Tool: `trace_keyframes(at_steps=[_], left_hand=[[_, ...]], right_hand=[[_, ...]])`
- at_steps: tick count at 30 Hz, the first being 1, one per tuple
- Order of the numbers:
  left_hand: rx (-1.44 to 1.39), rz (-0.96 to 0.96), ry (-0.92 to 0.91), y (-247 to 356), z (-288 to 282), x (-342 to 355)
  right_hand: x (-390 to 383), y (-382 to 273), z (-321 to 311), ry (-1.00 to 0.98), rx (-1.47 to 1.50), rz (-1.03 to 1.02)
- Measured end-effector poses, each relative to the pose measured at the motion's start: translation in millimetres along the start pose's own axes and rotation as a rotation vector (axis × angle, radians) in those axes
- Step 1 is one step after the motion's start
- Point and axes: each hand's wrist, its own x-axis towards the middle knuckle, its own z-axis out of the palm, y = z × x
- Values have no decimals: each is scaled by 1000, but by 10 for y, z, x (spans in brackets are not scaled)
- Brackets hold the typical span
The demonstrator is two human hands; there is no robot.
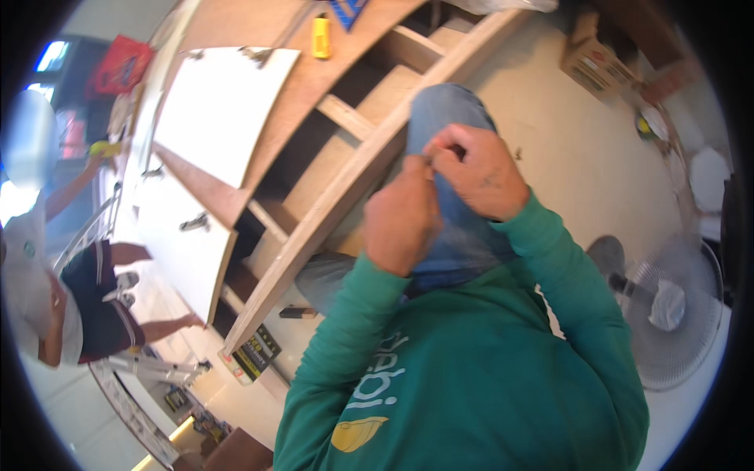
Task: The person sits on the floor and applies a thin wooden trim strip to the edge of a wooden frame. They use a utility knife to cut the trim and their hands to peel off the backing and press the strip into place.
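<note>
My left hand [402,213] and my right hand [485,173] meet fingertip to fingertip above my jeans-covered knee [452,110]. Both are closed in a pinch. Whatever sits between the fingertips is too small and too hidden to name. To the left of my hands runs a long wooden frame [314,235] with cross-pieces and open compartments. Two white panels lie on the board beyond it, an upper panel [224,110] and a lower panel [177,243], each carrying metal hinges [195,223].
A yellow tool [321,38] lies on the wooden board near a blue object [346,12]. At the right stands a pedestal fan [671,314]; a cardboard box [597,63] is at the far right. Another person [47,275] is at the left. A black-and-yellow box [253,355] rests by the frame's near end.
</note>
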Motion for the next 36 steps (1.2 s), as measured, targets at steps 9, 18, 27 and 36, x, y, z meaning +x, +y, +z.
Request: trace_keyframes(at_steps=[9, 18, 27, 36], left_hand=[[-195, 151, 85, -282, -98, 148], [-530, -142, 260, -40, -228, 179], [-384, -53, 253, -105, -235, 179], [-239, 85, 249, -206, -126, 240]], right_hand=[[55, -56, 4, -109, 540, 223], [71, -118, 21, 15, 421, 190], [-43, -206, 119, 66, 268, 99], [-91, -173, 81, 98, 132, -46]])
